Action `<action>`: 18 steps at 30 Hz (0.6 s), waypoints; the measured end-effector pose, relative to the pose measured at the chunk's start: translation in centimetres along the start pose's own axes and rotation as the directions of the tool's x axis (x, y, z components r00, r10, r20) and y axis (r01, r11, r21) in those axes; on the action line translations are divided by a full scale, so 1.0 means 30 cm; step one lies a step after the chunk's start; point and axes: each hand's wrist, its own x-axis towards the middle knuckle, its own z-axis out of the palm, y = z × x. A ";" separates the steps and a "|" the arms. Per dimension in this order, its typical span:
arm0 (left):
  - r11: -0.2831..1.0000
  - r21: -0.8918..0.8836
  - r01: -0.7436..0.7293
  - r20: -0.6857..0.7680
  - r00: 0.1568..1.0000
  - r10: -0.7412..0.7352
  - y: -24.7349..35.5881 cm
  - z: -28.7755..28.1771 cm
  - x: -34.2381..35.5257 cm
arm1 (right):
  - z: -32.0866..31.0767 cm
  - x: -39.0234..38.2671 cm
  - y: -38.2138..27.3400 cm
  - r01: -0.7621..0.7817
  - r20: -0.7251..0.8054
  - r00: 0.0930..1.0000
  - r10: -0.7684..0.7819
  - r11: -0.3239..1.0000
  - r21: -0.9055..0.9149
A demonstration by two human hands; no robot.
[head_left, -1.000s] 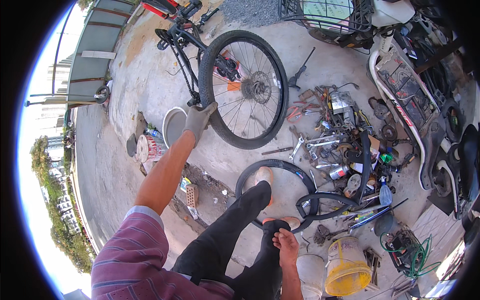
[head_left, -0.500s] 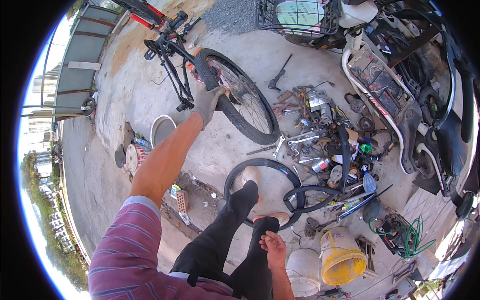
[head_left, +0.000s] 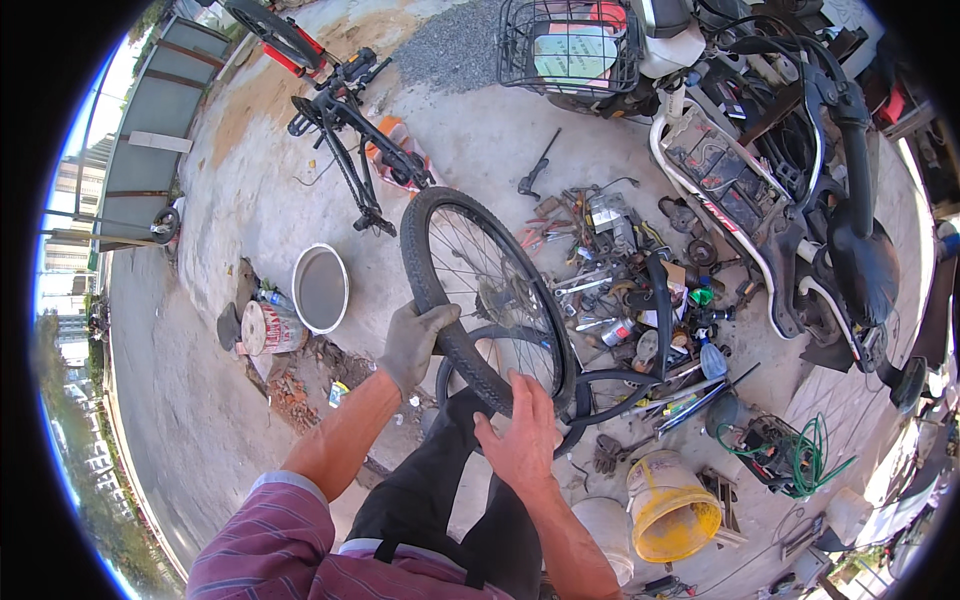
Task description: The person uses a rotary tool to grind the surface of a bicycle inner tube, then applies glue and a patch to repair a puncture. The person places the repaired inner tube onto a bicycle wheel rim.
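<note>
left hand (head_left: 415, 346) is gripping the wheel (head_left: 497, 300); right hand (head_left: 520, 435) is sitting fingers-apart at its edge; holding evenly should be helping.

Hands, 2 in all: one gloved left hand (head_left: 415, 347), one bare right hand (head_left: 522, 432). Bicycle frame (head_left: 335, 110): 1. Bicycle wheels, 2: one held wheel (head_left: 428, 275), one far wheel (head_left: 270, 32) at the frame's other end. Loose tyre (head_left: 575, 434): at least 1. Buckets, 3: one yellow bucket (head_left: 650, 485), one whitish bucket (head_left: 605, 522), one red-and-white bucket (head_left: 268, 328). Round basin (head_left: 322, 330): 1. Wire basket (head_left: 510, 62): 1. Ground glove (head_left: 608, 453): 1. Blue bottle (head_left: 712, 362): 1. Hand tools (head_left: 600, 225): many, overlapping; exact count unreadable.
</note>
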 end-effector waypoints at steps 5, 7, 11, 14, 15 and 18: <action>0.980 -0.159 0.123 -0.007 0.992 -0.126 -0.156 0.039 -0.134 | 0.118 0.003 0.021 -0.039 0.238 0.967 0.085 0.980 -0.193; 0.977 -0.138 0.163 -0.004 0.986 -0.165 -0.207 0.020 -0.142 | 0.150 -0.037 0.066 0.028 0.215 0.977 0.005 0.988 -0.152; 0.980 -0.052 0.193 0.062 0.980 -0.189 -0.330 -0.042 -0.132 | 0.188 -0.097 0.160 -0.081 0.213 0.971 0.111 0.986 -0.145; 0.985 0.016 0.174 -0.006 0.985 -0.173 -0.428 -0.117 -0.093 | 0.240 -0.105 0.212 -0.148 0.214 0.960 0.178 0.978 -0.149; 0.981 -0.009 0.192 -0.053 0.980 -0.192 -0.464 -0.141 -0.085 | 0.260 -0.110 0.226 -0.207 0.252 0.937 0.242 0.965 -0.159; 0.976 -0.027 0.218 -0.063 0.974 -0.219 -0.583 -0.156 -0.070 | 0.323 -0.134 0.248 -0.239 0.298 0.914 0.275 0.959 -0.150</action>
